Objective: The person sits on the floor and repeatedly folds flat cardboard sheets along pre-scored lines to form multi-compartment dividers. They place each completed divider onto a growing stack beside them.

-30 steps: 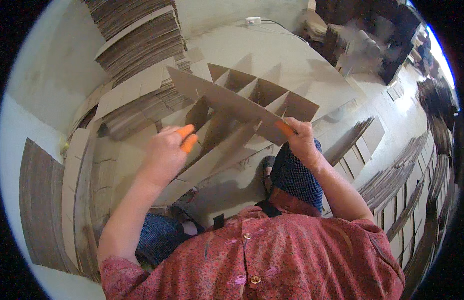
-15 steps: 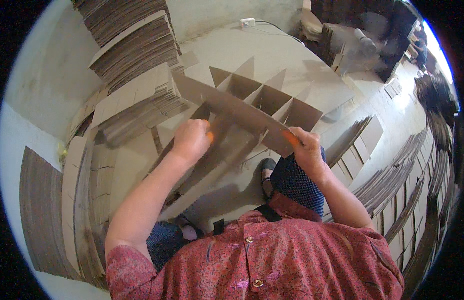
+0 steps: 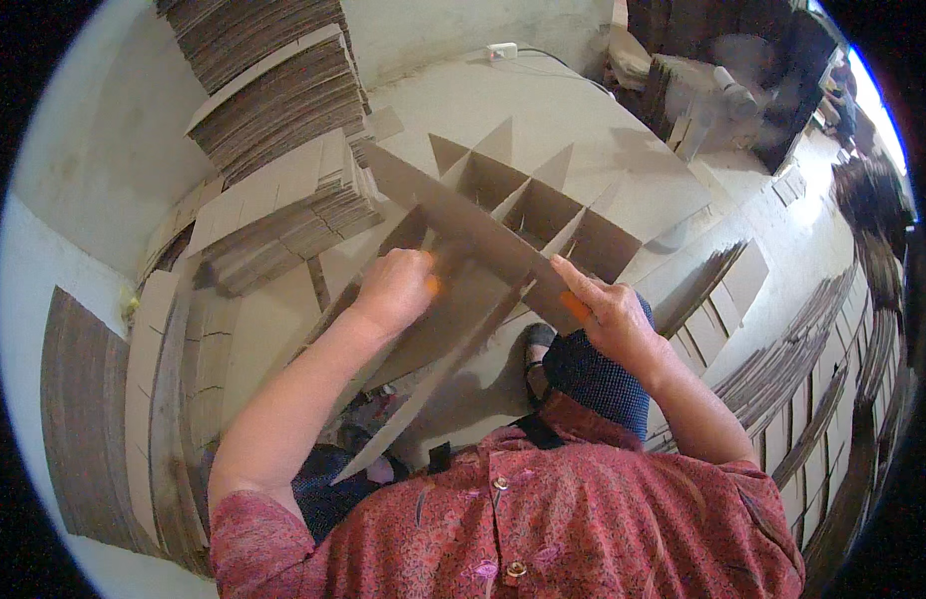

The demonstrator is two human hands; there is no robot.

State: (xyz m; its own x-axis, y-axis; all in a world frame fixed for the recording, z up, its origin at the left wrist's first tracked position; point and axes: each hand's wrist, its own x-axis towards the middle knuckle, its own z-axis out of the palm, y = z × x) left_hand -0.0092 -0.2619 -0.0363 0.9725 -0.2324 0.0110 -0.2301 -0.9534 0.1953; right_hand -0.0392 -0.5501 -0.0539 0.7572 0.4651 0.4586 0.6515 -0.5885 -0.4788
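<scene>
A partly interlocked cardboard divider grid (image 3: 603, 233) is spread in front of me, its crossing strips forming open cells. One long cardboard strip (image 3: 463, 222) runs diagonally across it, standing on edge. Near that strip's right end, my right hand (image 3: 618, 319) grips it, index finger laid along the upper edge. My left hand (image 3: 391, 292) is closed on a cross strip (image 3: 328, 329) at the near left side, its fingertips partly hidden. Orange coverings show on digits of both hands. Another cross strip (image 3: 423, 399) slants down toward my lap.
Slotted cardboard pieces (image 3: 258, 205) are stacked at the left, with a taller stack (image 3: 273, 100) behind. More sheets (image 3: 79, 419) lean by the left wall. Rows of cardboard dividers (image 3: 782, 349) line the right. A white power socket (image 3: 502, 51) lies far back; a person (image 3: 842, 100) is at far right.
The near cross strip, blurred before, now slants down toward my lap. My right index finger has straightened along the long strip's edge. My left hand has shifted slightly right in the picture.
</scene>
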